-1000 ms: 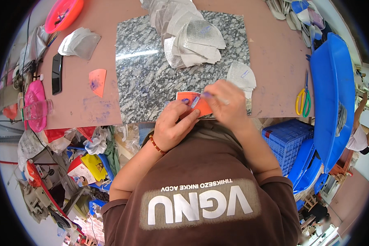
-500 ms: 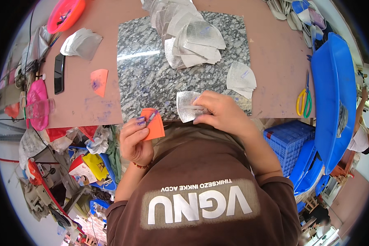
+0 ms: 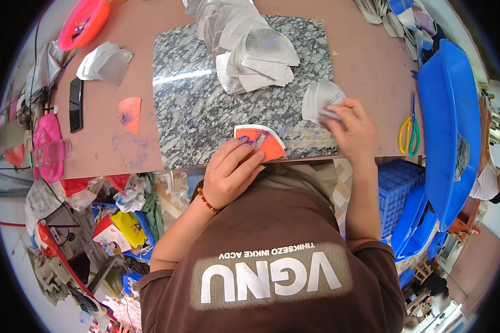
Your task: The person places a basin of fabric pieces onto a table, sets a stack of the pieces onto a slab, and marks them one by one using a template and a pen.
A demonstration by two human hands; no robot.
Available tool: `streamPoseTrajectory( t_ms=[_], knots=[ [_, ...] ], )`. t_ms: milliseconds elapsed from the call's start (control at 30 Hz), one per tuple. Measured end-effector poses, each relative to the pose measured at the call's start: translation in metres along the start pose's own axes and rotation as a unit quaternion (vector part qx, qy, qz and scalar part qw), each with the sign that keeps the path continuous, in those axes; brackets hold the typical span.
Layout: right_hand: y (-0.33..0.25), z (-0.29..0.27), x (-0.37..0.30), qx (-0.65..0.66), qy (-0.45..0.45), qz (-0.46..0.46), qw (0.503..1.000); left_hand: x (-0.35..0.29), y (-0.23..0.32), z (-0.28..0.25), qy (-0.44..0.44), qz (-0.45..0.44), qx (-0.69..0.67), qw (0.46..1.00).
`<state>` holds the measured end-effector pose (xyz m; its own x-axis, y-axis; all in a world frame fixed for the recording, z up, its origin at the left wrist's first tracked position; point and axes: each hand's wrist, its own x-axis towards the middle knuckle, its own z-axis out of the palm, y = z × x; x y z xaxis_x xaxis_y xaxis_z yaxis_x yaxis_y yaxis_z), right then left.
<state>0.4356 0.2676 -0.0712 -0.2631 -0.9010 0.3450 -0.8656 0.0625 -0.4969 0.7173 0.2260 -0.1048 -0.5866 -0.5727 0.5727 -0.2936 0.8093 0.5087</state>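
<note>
Orange template (image 3: 271, 147), lying at the near edge of the granite slab (image 3: 186, 119) atop a silver piece (image 3: 267, 129) whose pale rim we see along the curved side; we judge that sideways pressure could slide one layer over the other, since little beyond light finger contact appears to hold them aligned; wet ink, if any remains about the purple-stained slot (image 3: 260, 140), could smear under a fingertip. We note the left hand (image 3: 230, 167), palm down, its fingers extended and the thumb parted from them, pressing on the template rather than closing around it; a lapse in that pressure could let the template turn. Farther out, we find the right hand (image 3: 351, 129) at the small stack (image 3: 315, 100) on the slab's right border; its fingertips are bent close together against the lower right of the stack, but we cannot tell whether they pinch a sheet or a pen; a careless drag there could fan the sheets or carry off two at once. Beyond, we observe the large silver heap (image 3: 261, 53), whose loose overlap could slump if brushed.
</note>
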Motion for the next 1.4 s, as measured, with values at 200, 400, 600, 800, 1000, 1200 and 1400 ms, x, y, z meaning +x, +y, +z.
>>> streamPoseTrajectory(
  t_ms=[200, 400, 600, 800, 1000, 1200, 1400],
  knots=[
    [-0.022, 0.016, -0.011, 0.120, -0.012, 0.003, 0.993, 0.000, -0.001, 0.005, 0.005, -0.007, 0.004, 1.000],
    [-0.036, 0.027, 0.000, 0.202, 0.013, -0.039, 0.979, -0.001, 0.000, 0.007, 0.005, -0.029, 0.008, 1.000],
    [-0.050, 0.032, -0.009, 0.439, -0.100, 0.092, 0.888, 0.001, 0.000, 0.008, 0.021, -0.011, 0.014, 1.000],
    [-0.078, 0.051, -0.004, 0.282, -0.114, -0.092, 0.948, -0.001, -0.001, 0.009, 0.021, -0.024, 0.003, 1.000],
    [-0.078, 0.052, -0.004, 0.224, -0.073, -0.125, 0.964, -0.002, -0.002, 0.010, 0.029, -0.020, -0.009, 0.999],
    [-0.078, 0.048, 0.001, 0.256, -0.120, -0.168, 0.945, -0.002, -0.004, 0.009, 0.032, -0.011, -0.001, 0.999],
    [-0.066, 0.044, 0.014, 0.231, -0.026, -0.128, 0.964, 0.003, -0.001, 0.000, 0.005, -0.031, -0.017, 0.999]
  ],
)
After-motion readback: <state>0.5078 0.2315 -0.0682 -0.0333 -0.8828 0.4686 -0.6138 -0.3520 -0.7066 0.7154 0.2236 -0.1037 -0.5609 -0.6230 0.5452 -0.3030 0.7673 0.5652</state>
